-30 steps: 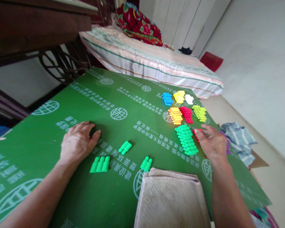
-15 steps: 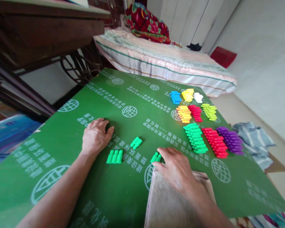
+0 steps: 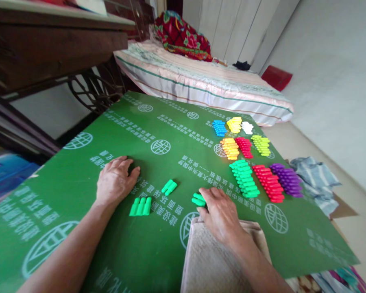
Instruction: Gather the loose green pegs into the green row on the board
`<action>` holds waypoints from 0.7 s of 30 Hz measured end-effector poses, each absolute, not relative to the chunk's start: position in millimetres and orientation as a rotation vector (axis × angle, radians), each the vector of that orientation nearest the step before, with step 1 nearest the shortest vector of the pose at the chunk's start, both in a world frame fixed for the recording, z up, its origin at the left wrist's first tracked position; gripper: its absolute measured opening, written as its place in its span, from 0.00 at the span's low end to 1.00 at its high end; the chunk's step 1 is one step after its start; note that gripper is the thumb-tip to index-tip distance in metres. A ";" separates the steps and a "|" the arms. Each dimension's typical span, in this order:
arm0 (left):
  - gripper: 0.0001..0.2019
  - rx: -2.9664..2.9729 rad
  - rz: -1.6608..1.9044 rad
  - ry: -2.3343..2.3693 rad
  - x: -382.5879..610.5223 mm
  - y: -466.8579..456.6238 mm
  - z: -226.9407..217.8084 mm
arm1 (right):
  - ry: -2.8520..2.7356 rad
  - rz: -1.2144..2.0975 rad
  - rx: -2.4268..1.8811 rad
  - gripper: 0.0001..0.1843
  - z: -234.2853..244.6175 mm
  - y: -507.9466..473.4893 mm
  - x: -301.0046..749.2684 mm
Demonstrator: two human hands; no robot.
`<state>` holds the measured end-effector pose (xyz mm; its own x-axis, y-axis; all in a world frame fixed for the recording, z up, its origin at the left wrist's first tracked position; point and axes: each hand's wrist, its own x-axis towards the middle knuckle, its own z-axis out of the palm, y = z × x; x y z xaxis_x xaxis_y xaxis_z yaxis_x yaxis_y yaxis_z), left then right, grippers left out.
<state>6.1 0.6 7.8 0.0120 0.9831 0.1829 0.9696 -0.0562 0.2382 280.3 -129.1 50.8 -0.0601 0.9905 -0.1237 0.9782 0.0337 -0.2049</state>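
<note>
My left hand [image 3: 114, 181] lies on the green board [image 3: 161, 252] at left of centre, holding nothing, its fingers loosely apart. My right hand [image 3: 218, 209] is closed around a few green bullet-shaped plastic pegs [image 3: 198, 199], gripped between thumb and fingers at board level; part of them is hidden by the fingers. Between the hands lies a small green peg cluster [image 3: 169, 187]. Nearer to me, a row of three green pegs [image 3: 140, 206] sits side by side. Beneath my right wrist is a folded beige cloth [image 3: 213, 260].
Sorted peg groups stand on the board's right side: green [image 3: 244, 178], red [image 3: 268, 183], purple [image 3: 286, 180], orange [image 3: 230, 148], blue [image 3: 219, 128], yellow [image 3: 234, 124], white [image 3: 247, 127] and lime [image 3: 260, 145]. A bed [image 3: 201, 83] is behind the board; a dark wooden desk [image 3: 57, 49] stands at left.
The green pegs in my right hand have turned from slanting upward to lying nearly sideways. My left hand stays in place on the board. The whole view has shifted slightly.
</note>
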 end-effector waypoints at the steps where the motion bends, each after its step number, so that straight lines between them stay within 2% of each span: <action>1: 0.32 2.204 0.464 2.127 5.9 1.5 8.0 | -2.207 0.354 -2.148 0.21 49.8 -128.7 279.4; 4: 0.34 2.212 0.442 2.130 4.8 4.3 8.1 | -2.245 0.364 -2.162 0.17 48.7 -126.0 278.2; 10: 0.38 2.219 0.415 2.138 3.3 5.6 7.3 | -2.294 0.429 -2.110 0.22 54.6 -124.2 284.4; 13: 0.39 2.228 0.390 2.143 1.9 7.0 5.6 | -2.231 0.411 -2.112 0.21 52.8 -125.6 279.1; 18: 0.40 2.246 0.379 2.146 -0.2 8.9 3.3 | -2.157 0.364 -2.111 0.14 45.1 -127.6 271.7; 21: 0.40 2.244 0.384 2.150 0.4 8.2 4.6 | -2.014 0.293 -2.034 0.17 44.3 -131.9 289.2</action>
